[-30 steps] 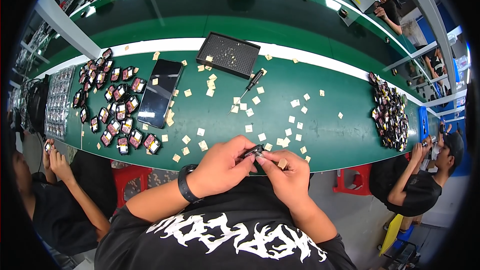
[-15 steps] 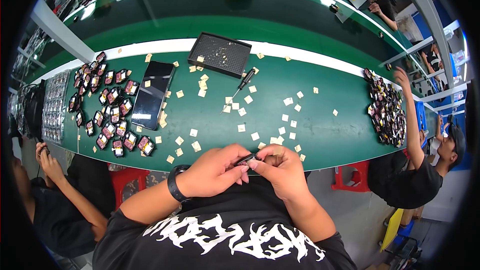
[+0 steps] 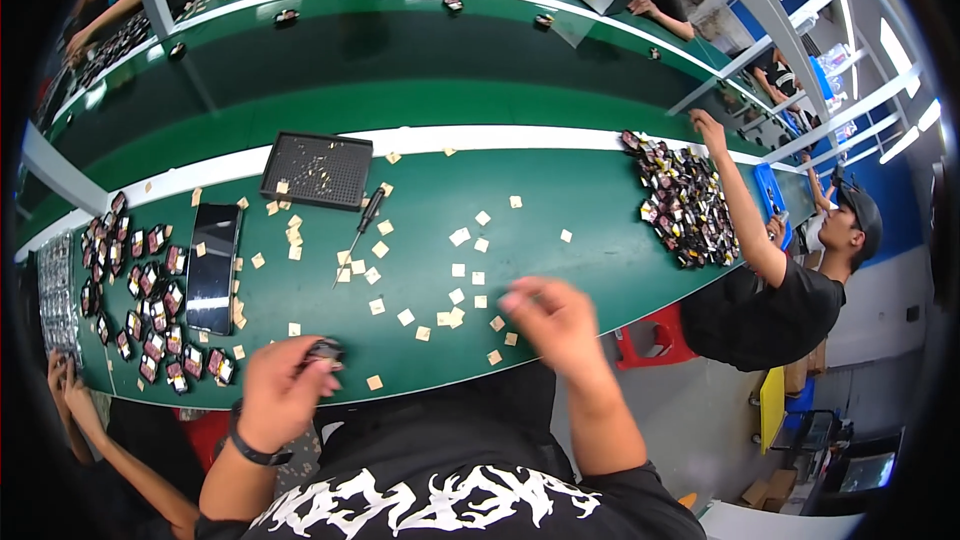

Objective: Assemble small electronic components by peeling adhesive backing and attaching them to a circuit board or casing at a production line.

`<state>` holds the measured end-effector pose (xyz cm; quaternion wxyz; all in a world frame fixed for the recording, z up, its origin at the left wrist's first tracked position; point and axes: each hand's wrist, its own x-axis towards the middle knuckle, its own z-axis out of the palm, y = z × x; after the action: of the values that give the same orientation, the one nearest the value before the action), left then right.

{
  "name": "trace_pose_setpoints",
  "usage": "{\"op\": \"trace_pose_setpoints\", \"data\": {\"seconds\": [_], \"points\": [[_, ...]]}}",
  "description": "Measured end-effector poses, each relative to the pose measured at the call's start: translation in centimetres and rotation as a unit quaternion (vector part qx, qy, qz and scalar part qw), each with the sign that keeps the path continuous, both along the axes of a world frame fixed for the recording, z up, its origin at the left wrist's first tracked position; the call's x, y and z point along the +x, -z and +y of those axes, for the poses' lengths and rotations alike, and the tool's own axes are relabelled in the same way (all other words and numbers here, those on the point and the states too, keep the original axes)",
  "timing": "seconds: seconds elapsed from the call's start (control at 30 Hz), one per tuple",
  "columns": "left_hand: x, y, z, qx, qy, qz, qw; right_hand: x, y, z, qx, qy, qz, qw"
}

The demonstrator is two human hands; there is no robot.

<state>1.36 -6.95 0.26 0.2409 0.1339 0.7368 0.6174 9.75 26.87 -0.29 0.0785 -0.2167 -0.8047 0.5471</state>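
Clutching small black module (image 3: 325, 349) in left hand (image 3: 278, 390), eight o'clock, near worktable edge (image 3: 400, 390), poising right hand (image 3: 557, 328), grip too blurred to tell, at five o'clock beside open tabletop (image 3: 605, 255).

Bright, cool, fairly even light fills the room, with lit tubes (image 3: 893, 48) glowing white at the upper right. The glossy belt (image 3: 300, 105) carries dark, dim reflections. Motion smears the fingertips of the right hand (image 3: 556, 325), and the small black part (image 3: 323, 351) in the left hand (image 3: 283, 390) looks soft. The fisheye lens bows the white strip (image 3: 500, 136); black swallows the corners, and detail crumbles toward the rim.
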Motion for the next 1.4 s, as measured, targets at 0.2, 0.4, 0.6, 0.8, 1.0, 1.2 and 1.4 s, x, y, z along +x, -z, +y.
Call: {"op": "trace_pose_setpoints", "data": {"seconds": [0.2, 0.4, 0.6, 0.8, 1.0, 1.2, 1.4], "points": [[-4.5, -1.0, -8.0, -0.09, -0.138, 0.125, 0.978, 1.0, 0.5, 16.1, 0.585, 0.162, 0.015, 0.795], [-10.1, 0.1, -16.1, -0.168, -0.223, 0.184, 0.942, -0.8, 0.8, 20.1, 0.613, 0.105, -0.045, 0.781], [-11.4, -0.4, -14.9, -0.413, -0.21, 0.427, 0.777, -0.2, 0.4, 18.5, 0.551, 0.106, 0.088, 0.823], [-5.6, -2.7, -3.9, -0.176, -0.158, 0.399, 0.886, -0.7, -3.0, 8.9, 0.311, -0.078, 0.193, 0.927], [-1.2, -1.4, 6.6, 0.219, 0.159, -0.342, 0.9, -2.0, -6.2, -1.1, 0.054, -0.407, 0.248, 0.878], [-0.6, -0.1, 6.0, 0.265, 0.188, -0.415, 0.85, -1.2, -7.1, -3.9, 0.066, -0.312, 0.126, 0.939], [-0.1, -0.2, 5.6, 0.258, 0.042, -0.323, 0.91, 2.0, -4.9, -5.7, 0.011, -0.141, 0.016, 0.99]]}}
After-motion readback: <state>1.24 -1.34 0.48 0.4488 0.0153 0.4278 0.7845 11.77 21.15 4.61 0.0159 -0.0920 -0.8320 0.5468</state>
